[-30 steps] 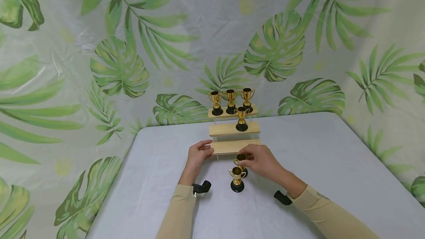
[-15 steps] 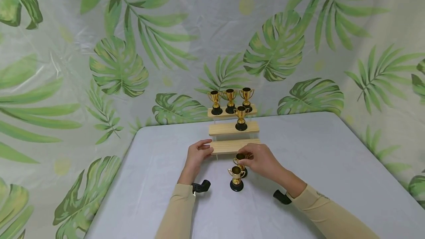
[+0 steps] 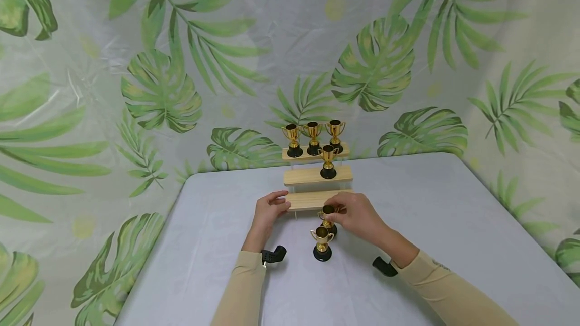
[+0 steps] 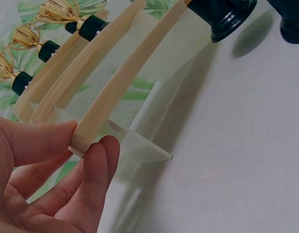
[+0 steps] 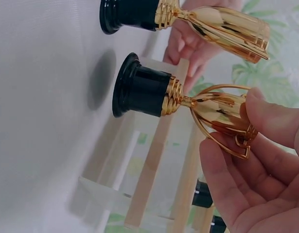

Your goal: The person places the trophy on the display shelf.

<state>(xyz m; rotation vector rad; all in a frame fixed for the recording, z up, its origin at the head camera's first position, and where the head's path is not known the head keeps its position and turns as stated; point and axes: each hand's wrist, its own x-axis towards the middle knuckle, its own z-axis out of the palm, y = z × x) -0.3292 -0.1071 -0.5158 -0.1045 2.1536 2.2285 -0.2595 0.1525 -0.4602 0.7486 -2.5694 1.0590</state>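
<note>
Trophy [image 3: 328, 217] now raised off table, pinched in right hand's [image 3: 358, 218] grip.

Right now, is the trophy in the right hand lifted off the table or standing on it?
Lifted. The right hand pinches the trophy by its cup; its black base hangs clear of the table, with its shadow apart.

**Where everything sits in front of you**

The stepped shelf [image 3: 317, 180] stands on the surface [image 3: 453, 225] toward its far edge, its three steps rising away from you. Three trophies [image 3: 312, 138] stand in a row on the top step, and one trophy [image 3: 328, 162] on the middle step, right of centre. Your left hand [image 3: 267, 215] is at the lowest step's left end. Your right hand [image 3: 358, 218] is just before that step's right part, fingers [image 5: 266, 114] on a trophy cup [image 3: 328, 215]. Another trophy on the surface [image 3: 322, 243] stands nearer you, just beside it.
</note>
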